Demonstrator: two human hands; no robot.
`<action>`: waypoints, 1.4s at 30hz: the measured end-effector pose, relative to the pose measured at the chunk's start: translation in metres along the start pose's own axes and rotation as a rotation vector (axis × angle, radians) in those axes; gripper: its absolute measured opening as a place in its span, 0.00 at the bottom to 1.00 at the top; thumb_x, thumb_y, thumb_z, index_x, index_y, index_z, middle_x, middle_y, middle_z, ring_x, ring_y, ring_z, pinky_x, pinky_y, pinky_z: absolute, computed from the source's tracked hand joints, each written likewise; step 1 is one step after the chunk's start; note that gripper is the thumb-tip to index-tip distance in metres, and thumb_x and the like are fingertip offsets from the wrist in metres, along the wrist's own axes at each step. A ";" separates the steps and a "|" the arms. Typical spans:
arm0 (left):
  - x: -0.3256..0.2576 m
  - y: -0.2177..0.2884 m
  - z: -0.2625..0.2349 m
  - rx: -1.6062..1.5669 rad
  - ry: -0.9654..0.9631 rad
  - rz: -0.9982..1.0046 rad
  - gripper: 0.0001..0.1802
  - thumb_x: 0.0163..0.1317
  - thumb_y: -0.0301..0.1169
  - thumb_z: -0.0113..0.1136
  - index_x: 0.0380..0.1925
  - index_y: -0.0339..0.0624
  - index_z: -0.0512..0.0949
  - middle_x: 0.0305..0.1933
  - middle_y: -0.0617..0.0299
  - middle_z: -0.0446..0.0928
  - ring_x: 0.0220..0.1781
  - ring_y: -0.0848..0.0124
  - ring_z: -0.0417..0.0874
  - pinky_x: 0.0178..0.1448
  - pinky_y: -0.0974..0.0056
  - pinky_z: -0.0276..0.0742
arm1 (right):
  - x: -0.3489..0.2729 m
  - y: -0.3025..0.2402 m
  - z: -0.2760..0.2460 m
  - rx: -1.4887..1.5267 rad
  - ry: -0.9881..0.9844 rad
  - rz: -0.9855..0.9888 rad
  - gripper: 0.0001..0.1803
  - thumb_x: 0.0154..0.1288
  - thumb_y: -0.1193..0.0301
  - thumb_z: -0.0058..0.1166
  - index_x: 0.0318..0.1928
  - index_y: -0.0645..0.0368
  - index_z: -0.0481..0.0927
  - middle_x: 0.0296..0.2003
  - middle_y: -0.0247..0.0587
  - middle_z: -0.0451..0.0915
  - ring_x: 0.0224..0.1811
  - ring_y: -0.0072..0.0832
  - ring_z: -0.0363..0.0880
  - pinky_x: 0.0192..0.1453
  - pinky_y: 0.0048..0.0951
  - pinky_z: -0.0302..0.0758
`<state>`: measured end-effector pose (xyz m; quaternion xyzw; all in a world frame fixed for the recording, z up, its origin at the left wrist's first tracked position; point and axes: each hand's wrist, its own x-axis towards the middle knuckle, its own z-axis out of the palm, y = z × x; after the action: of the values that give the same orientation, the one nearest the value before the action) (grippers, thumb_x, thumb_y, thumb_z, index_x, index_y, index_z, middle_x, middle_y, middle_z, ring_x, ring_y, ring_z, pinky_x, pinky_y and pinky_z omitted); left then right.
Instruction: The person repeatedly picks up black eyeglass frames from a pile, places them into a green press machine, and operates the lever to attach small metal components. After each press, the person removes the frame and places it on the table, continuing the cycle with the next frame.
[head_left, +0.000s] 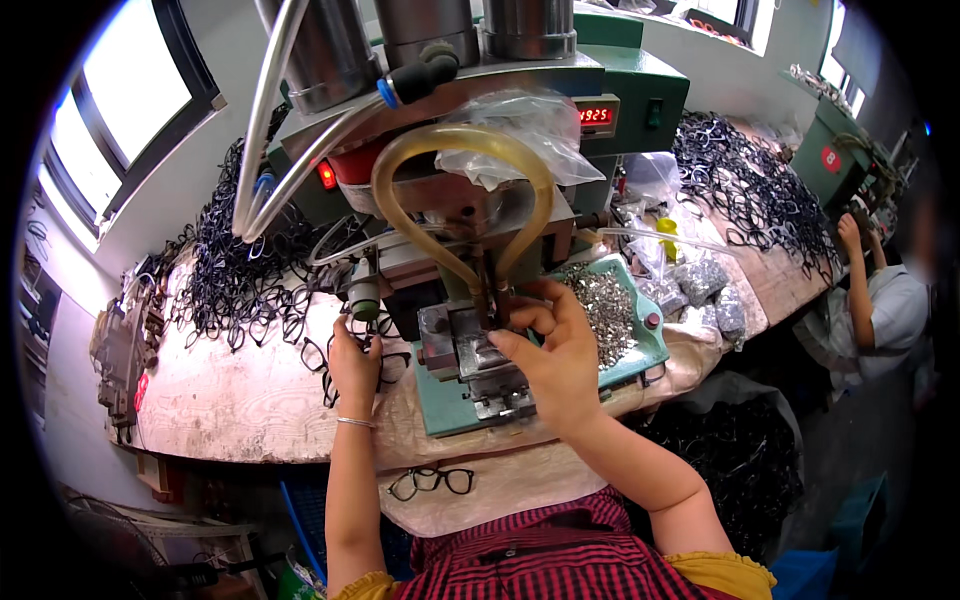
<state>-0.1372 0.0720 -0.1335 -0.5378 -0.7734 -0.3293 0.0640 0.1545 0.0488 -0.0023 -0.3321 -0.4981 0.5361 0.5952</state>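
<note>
Two hands, left hand [353,362] gripping upright black eyeglass frame [368,335]

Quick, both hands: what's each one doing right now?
Left hand: closed on a black glasses frame beside the press.
Right hand: fingers pinched at the metal fixture; what they hold cannot be told.

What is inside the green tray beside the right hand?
The green tray holds a heap of small silvery metal parts. The right hand covers its near left part.
</note>
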 end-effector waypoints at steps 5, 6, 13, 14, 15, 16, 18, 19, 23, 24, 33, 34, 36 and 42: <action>0.002 -0.010 -0.010 -0.233 -0.059 -0.190 0.21 0.56 0.33 0.70 0.46 0.33 0.77 0.26 0.60 0.78 0.27 0.67 0.79 0.34 0.62 0.74 | -0.022 -0.026 -0.030 -0.301 -0.238 -0.060 0.34 0.58 0.77 0.62 0.65 0.64 0.67 0.56 0.47 0.78 0.59 0.33 0.77 0.64 0.32 0.69; -0.006 -0.016 -0.018 -0.409 -0.010 -0.246 0.18 0.57 0.31 0.69 0.44 0.33 0.78 0.26 0.61 0.79 0.28 0.68 0.79 0.36 0.63 0.74 | -0.024 -0.029 -0.049 -0.422 -0.235 -0.087 0.29 0.57 0.74 0.63 0.60 0.63 0.74 0.55 0.47 0.79 0.59 0.37 0.77 0.65 0.35 0.70; -0.062 0.122 -0.118 -0.898 0.021 0.710 0.06 0.62 0.27 0.63 0.25 0.47 0.84 0.36 0.58 0.85 0.47 0.66 0.81 0.64 0.56 0.69 | -0.029 0.048 -0.140 -1.323 0.231 -0.379 0.12 0.50 0.74 0.67 0.38 0.59 0.83 0.31 0.43 0.79 0.41 0.43 0.75 0.47 0.41 0.72; -0.063 0.135 -0.119 -0.832 -0.048 0.830 0.02 0.58 0.30 0.66 0.30 0.51 0.86 0.41 0.63 0.86 0.48 0.64 0.78 0.61 0.56 0.70 | -0.019 0.057 -0.139 -1.267 0.248 -0.418 0.09 0.51 0.74 0.66 0.35 0.57 0.82 0.30 0.41 0.78 0.40 0.43 0.75 0.46 0.41 0.72; -0.062 0.148 -0.118 -0.762 -0.120 0.946 0.08 0.53 0.33 0.68 0.34 0.55 0.88 0.46 0.68 0.86 0.50 0.62 0.75 0.59 0.57 0.70 | -0.013 0.060 -0.138 -1.266 0.245 -0.440 0.09 0.51 0.74 0.66 0.35 0.57 0.82 0.30 0.41 0.78 0.40 0.43 0.75 0.46 0.42 0.72; -0.061 0.157 -0.110 -0.768 -0.171 0.945 0.09 0.53 0.34 0.68 0.36 0.55 0.88 0.46 0.70 0.86 0.46 0.62 0.74 0.57 0.57 0.70 | -0.007 0.059 -0.135 -1.271 0.251 -0.459 0.08 0.51 0.75 0.66 0.34 0.57 0.82 0.30 0.41 0.78 0.40 0.43 0.75 0.46 0.42 0.72; -0.054 0.163 -0.097 -0.760 -0.183 0.978 0.12 0.51 0.34 0.68 0.38 0.55 0.88 0.46 0.69 0.86 0.38 0.63 0.71 0.54 0.57 0.70 | 0.004 0.050 -0.126 -1.276 0.254 -0.447 0.05 0.53 0.74 0.65 0.33 0.57 0.83 0.31 0.42 0.79 0.40 0.43 0.76 0.47 0.42 0.72; -0.052 0.163 -0.095 -0.775 -0.206 0.979 0.12 0.51 0.34 0.68 0.38 0.54 0.88 0.46 0.69 0.85 0.37 0.64 0.71 0.53 0.57 0.70 | 0.008 0.047 -0.127 -1.252 0.251 -0.441 0.05 0.54 0.74 0.64 0.33 0.57 0.83 0.31 0.42 0.80 0.40 0.44 0.76 0.47 0.42 0.72; -0.040 0.163 -0.099 -0.807 -0.307 1.010 0.13 0.51 0.33 0.68 0.38 0.51 0.88 0.46 0.68 0.85 0.35 0.66 0.72 0.49 0.59 0.71 | 0.025 0.040 -0.134 -1.141 0.274 -0.422 0.05 0.60 0.72 0.60 0.36 0.59 0.84 0.33 0.45 0.82 0.39 0.43 0.78 0.45 0.39 0.74; -0.038 0.163 -0.101 -0.815 -0.349 1.007 0.13 0.51 0.33 0.68 0.38 0.50 0.88 0.46 0.68 0.86 0.35 0.66 0.72 0.49 0.59 0.70 | 0.025 0.048 -0.141 -1.091 0.288 -0.397 0.05 0.61 0.72 0.60 0.37 0.59 0.85 0.33 0.45 0.83 0.38 0.43 0.79 0.45 0.38 0.75; -0.040 0.166 -0.105 -0.739 -0.353 1.017 0.11 0.53 0.33 0.71 0.39 0.51 0.88 0.47 0.67 0.86 0.38 0.63 0.77 0.49 0.57 0.72 | 0.085 0.062 -0.154 -1.290 0.190 -0.234 0.06 0.63 0.71 0.54 0.34 0.58 0.83 0.33 0.52 0.82 0.35 0.52 0.80 0.40 0.44 0.77; -0.047 0.161 -0.105 -0.653 -0.295 1.042 0.11 0.55 0.34 0.70 0.39 0.49 0.86 0.51 0.61 0.84 0.43 0.61 0.79 0.53 0.55 0.72 | 0.077 0.068 -0.153 -1.277 0.172 -0.256 0.07 0.63 0.72 0.52 0.33 0.57 0.82 0.33 0.53 0.82 0.35 0.53 0.80 0.39 0.48 0.76; -0.072 0.142 -0.116 -0.600 -0.069 0.845 0.11 0.57 0.34 0.68 0.41 0.47 0.85 0.52 0.55 0.83 0.46 0.60 0.80 0.57 0.55 0.72 | 0.047 0.062 -0.134 -1.125 0.221 -0.293 0.06 0.63 0.73 0.57 0.38 0.58 0.84 0.33 0.50 0.83 0.36 0.47 0.83 0.41 0.39 0.78; -0.078 0.043 -0.128 -0.707 0.480 -0.124 0.08 0.61 0.24 0.62 0.40 0.34 0.81 0.45 0.55 0.81 0.49 0.66 0.80 0.55 0.61 0.73 | 0.007 0.071 -0.150 -0.082 0.578 -0.115 0.07 0.69 0.76 0.56 0.44 0.63 0.83 0.37 0.30 0.82 0.37 0.18 0.77 0.43 0.18 0.72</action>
<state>-0.1001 -0.0544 -0.0508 -0.3872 -0.6070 -0.6931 0.0341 0.2746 0.0908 -0.1092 -0.4662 -0.3471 0.3642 0.7277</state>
